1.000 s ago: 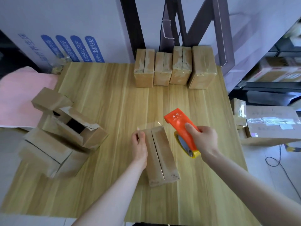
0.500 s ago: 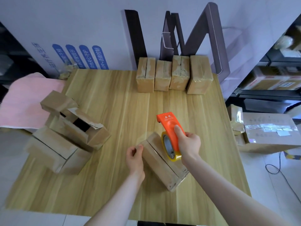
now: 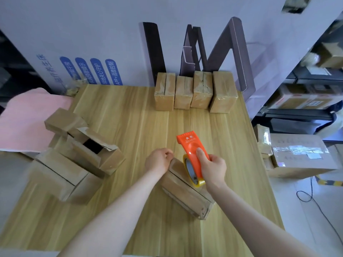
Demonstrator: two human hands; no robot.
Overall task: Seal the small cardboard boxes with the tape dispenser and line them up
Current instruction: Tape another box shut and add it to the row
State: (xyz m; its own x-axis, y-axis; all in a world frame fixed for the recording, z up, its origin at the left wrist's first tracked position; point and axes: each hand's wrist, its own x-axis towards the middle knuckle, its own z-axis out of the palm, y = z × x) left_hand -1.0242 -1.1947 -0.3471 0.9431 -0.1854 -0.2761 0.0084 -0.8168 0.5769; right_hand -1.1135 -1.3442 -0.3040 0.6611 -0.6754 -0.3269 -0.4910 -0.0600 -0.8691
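Small brown cardboard box (image 3: pixel 185 198) lies slantwise near the front of the light wooden surface (image 3: pixel 130 119). Fingers of the left hand (image 3: pixel 157 161) curl on its far end, while fingers of the right hand (image 3: pixel 213 168) grip the orange plastic tape dispenser (image 3: pixel 191 148), whose roll rests on the box top. Open brown boxes (image 3: pixel 78 156) are piled at left, and four taped boxes (image 3: pixel 194 91) stand in a row at the far edge.

We look down on a light wood-grain table (image 3: pixel 130 127). Along its far edge four taped boxes (image 3: pixel 201 91) stand side by side in a row. At our left lies a loose heap of open boxes (image 3: pixel 79 160). Near the front, a single box (image 3: pixel 185 197) lies slantwise.
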